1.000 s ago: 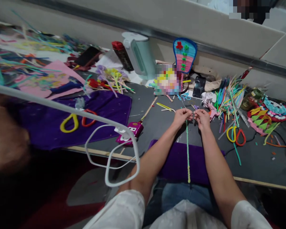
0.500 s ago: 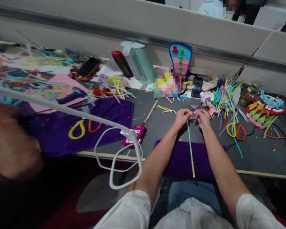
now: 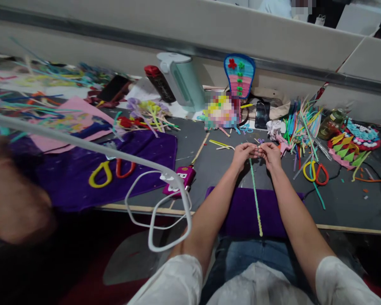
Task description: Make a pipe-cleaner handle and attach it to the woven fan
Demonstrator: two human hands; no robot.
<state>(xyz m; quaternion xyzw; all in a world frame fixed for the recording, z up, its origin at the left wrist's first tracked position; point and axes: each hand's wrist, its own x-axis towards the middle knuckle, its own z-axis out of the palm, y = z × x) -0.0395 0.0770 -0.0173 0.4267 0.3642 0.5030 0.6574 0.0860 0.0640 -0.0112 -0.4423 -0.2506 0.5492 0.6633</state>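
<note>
My left hand [image 3: 244, 156] is pinched closed over the dark table, at the top of a long green pipe cleaner [image 3: 255, 190] with a yellow lower end. The pipe cleaner runs down over a folded purple cloth [image 3: 241, 212] at the table edge. My right hand [image 3: 271, 156] is closed too, its fingertips meeting those of the left. Whatever lies between the fingertips is too small to make out. Just beyond the hands lie a yellow stick [image 3: 218, 144] and small scraps.
On the right are scissors with yellow and red handles [image 3: 321, 174], a bundle of pipe cleaners [image 3: 301, 127] and a glass jar [image 3: 332, 125]. Leftward lie a magenta box [image 3: 181, 180], a white bent tube [image 3: 114, 152], a jug [image 3: 186, 82] and another person's blurred arm [image 3: 19, 195].
My hands have stayed together, their fingers shifting slightly. The pipe cleaner's lower end has swung a little to the right. The view has moved slightly.
</note>
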